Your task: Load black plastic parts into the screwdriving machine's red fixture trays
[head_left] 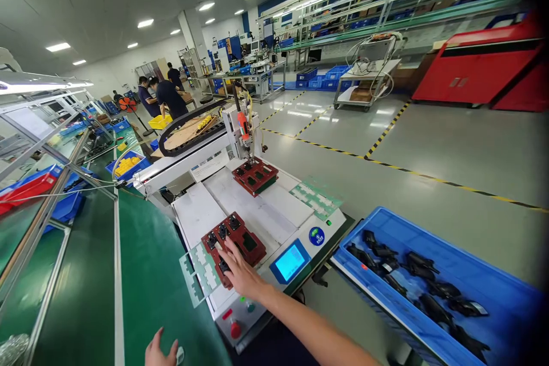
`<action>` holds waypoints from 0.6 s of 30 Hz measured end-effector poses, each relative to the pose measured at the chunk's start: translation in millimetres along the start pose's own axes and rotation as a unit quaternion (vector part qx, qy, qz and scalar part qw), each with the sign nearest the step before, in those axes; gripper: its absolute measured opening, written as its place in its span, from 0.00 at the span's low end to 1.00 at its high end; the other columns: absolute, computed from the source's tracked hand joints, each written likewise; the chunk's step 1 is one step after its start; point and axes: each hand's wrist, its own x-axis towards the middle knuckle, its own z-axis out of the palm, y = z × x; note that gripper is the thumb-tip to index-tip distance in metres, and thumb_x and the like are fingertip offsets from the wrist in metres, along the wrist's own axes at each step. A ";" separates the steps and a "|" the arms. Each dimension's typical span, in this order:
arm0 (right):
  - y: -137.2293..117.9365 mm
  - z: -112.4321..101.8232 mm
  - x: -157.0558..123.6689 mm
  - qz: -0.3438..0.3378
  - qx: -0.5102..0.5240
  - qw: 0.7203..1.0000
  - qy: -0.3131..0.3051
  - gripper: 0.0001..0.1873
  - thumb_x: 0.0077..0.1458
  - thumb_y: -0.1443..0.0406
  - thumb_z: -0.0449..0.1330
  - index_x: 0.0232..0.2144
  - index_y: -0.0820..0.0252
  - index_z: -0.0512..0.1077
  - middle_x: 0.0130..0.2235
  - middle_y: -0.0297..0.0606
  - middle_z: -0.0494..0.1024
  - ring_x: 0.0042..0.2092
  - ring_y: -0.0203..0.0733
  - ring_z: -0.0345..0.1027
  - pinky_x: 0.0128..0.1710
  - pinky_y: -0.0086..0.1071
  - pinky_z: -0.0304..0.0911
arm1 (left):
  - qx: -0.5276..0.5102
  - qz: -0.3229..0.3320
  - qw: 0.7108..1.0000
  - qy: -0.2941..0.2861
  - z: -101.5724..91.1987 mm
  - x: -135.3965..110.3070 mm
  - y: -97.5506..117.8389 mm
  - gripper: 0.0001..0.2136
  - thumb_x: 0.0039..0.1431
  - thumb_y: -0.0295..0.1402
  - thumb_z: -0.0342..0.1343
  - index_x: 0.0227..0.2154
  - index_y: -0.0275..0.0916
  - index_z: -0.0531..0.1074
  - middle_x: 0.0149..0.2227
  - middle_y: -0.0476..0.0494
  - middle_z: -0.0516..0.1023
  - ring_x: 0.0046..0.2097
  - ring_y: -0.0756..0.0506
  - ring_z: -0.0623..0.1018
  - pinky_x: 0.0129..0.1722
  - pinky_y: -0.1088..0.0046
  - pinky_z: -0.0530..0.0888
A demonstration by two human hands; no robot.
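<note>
My right hand reaches over the white machine and rests, fingers spread, on the near red fixture, touching a black part in its front pocket. A second red fixture sits further back under the screwdriver head. My left hand lies low at the frame's bottom edge on the green belt, fingers apart, with a small white object beside its thumb.
A blue bin with several black parts stands to the right. The machine has a blue touchscreen and a red button. Green panel sheets lie on it. Three people work further back. Racks line the left.
</note>
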 end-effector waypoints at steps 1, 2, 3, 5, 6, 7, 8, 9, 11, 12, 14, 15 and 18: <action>6.0 6.4 9.6 0.006 0.012 1.000 0.000 0.51 0.57 0.82 0.53 0.75 0.43 0.43 0.76 0.41 0.28 0.74 0.58 0.40 0.71 0.57 0.54 | -0.043 0.016 0.999 -0.008 6.0 -6.7 8.3 0.30 0.28 0.54 0.58 0.36 0.42 0.71 0.48 0.23 0.81 0.58 0.16 0.75 0.55 0.41 0.75; 9.1 11.1 17.7 0.008 0.025 1.000 0.001 0.51 0.56 0.82 0.53 0.74 0.43 0.45 0.76 0.41 0.29 0.74 0.58 0.41 0.70 0.56 0.56 | -0.094 0.037 0.995 -0.026 13.0 -13.9 17.9 0.32 0.30 0.56 0.60 0.39 0.41 0.72 0.51 0.25 0.80 0.58 0.20 0.76 0.56 0.46 0.76; 9.2 14.1 24.4 0.009 0.042 0.999 0.003 0.51 0.55 0.81 0.53 0.74 0.43 0.46 0.76 0.40 0.31 0.74 0.57 0.42 0.69 0.54 0.57 | -0.145 0.060 0.986 -0.049 20.3 -21.4 28.6 0.33 0.32 0.58 0.62 0.40 0.40 0.73 0.52 0.27 0.80 0.56 0.24 0.79 0.56 0.50 0.77; -0.2 15.5 34.6 0.013 0.080 0.997 0.018 0.47 0.58 0.79 0.52 0.73 0.40 0.49 0.76 0.36 0.36 0.74 0.55 0.41 0.68 0.51 0.61 | -0.226 0.099 0.965 -0.092 34.1 -35.7 51.9 0.35 0.35 0.60 0.66 0.41 0.38 0.76 0.51 0.29 0.82 0.54 0.28 0.81 0.55 0.54 0.79; -9.4 13.8 38.8 0.018 0.096 0.995 0.032 0.46 0.60 0.78 0.51 0.73 0.39 0.48 0.76 0.35 0.37 0.74 0.54 0.41 0.66 0.49 0.64 | -0.259 0.114 0.953 -0.111 40.1 -42.2 64.0 0.35 0.37 0.61 0.68 0.42 0.38 0.76 0.51 0.29 0.82 0.53 0.29 0.81 0.54 0.55 0.79; -21.0 10.4 42.7 0.032 0.118 0.991 0.056 0.44 0.62 0.76 0.51 0.74 0.38 0.45 0.76 0.36 0.36 0.74 0.53 0.42 0.64 0.47 0.68 | -0.289 0.127 0.940 -0.130 45.1 -48.1 75.9 0.35 0.39 0.60 0.69 0.44 0.37 0.77 0.51 0.29 0.82 0.53 0.30 0.81 0.54 0.56 0.79; -34.6 5.4 46.5 0.053 0.147 0.984 0.086 0.44 0.64 0.73 0.52 0.74 0.38 0.41 0.76 0.37 0.35 0.73 0.53 0.46 0.59 0.45 0.72 | -0.316 0.138 0.927 -0.149 49.3 -53.7 87.6 0.34 0.42 0.59 0.70 0.46 0.37 0.77 0.51 0.30 0.82 0.53 0.31 0.81 0.55 0.57 0.78; -49.3 -1.3 50.0 0.080 0.182 0.973 0.119 0.45 0.66 0.70 0.54 0.74 0.38 0.37 0.76 0.40 0.34 0.72 0.54 0.49 0.55 0.43 0.76 | -0.342 0.147 0.912 -0.172 52.6 -58.9 98.7 0.34 0.44 0.58 0.71 0.46 0.37 0.77 0.48 0.31 0.83 0.52 0.32 0.82 0.54 0.57 0.78; -78.9 -18.2 55.5 0.142 0.294 0.927 0.185 0.50 0.61 0.65 0.64 0.74 0.39 0.39 0.76 0.43 0.36 0.70 0.57 0.54 0.52 0.43 0.77 | -0.385 0.161 0.881 -0.223 57.2 -69.2 118.8 0.31 0.49 0.57 0.70 0.45 0.35 0.78 0.41 0.34 0.84 0.49 0.33 0.83 0.53 0.57 0.79; -92.4 -27.5 56.9 0.160 0.338 0.906 0.199 0.51 0.58 0.63 0.68 0.73 0.41 0.42 0.76 0.45 0.37 0.70 0.58 0.56 0.56 0.44 0.75 | -0.401 0.166 0.865 -0.249 58.9 -74.4 127.3 0.29 0.51 0.56 0.70 0.45 0.35 0.79 0.39 0.35 0.84 0.48 0.33 0.83 0.52 0.57 0.79; -113.9 -44.4 56.4 0.181 0.389 0.879 0.207 0.50 0.55 0.60 0.72 0.71 0.45 0.48 0.76 0.48 0.39 0.69 0.60 0.57 0.61 0.48 0.70 | -0.428 0.177 0.835 -0.297 61.7 -84.2 140.5 0.28 0.53 0.55 0.70 0.45 0.34 0.80 0.39 0.35 0.84 0.46 0.34 0.84 0.50 0.57 0.80; -121.4 -51.0 54.7 0.188 0.401 0.872 0.207 0.49 0.55 0.59 0.73 0.70 0.46 0.50 0.75 0.49 0.40 0.69 0.60 0.57 0.62 0.50 0.69 | -0.437 0.181 0.823 -0.314 63.2 -88.5 145.0 0.28 0.53 0.55 0.70 0.45 0.35 0.80 0.40 0.34 0.84 0.44 0.35 0.84 0.49 0.57 0.81; -132.6 -61.7 47.1 0.196 0.414 0.862 0.216 0.46 0.56 0.56 0.74 0.67 0.46 0.54 0.75 0.49 0.44 0.69 0.61 0.56 0.65 0.55 0.64 | -0.485 0.172 0.775 -0.368 67.3 -97.3 150.1 0.29 0.50 0.56 0.72 0.45 0.37 0.81 0.45 0.33 0.83 0.42 0.38 0.84 0.42 0.62 0.81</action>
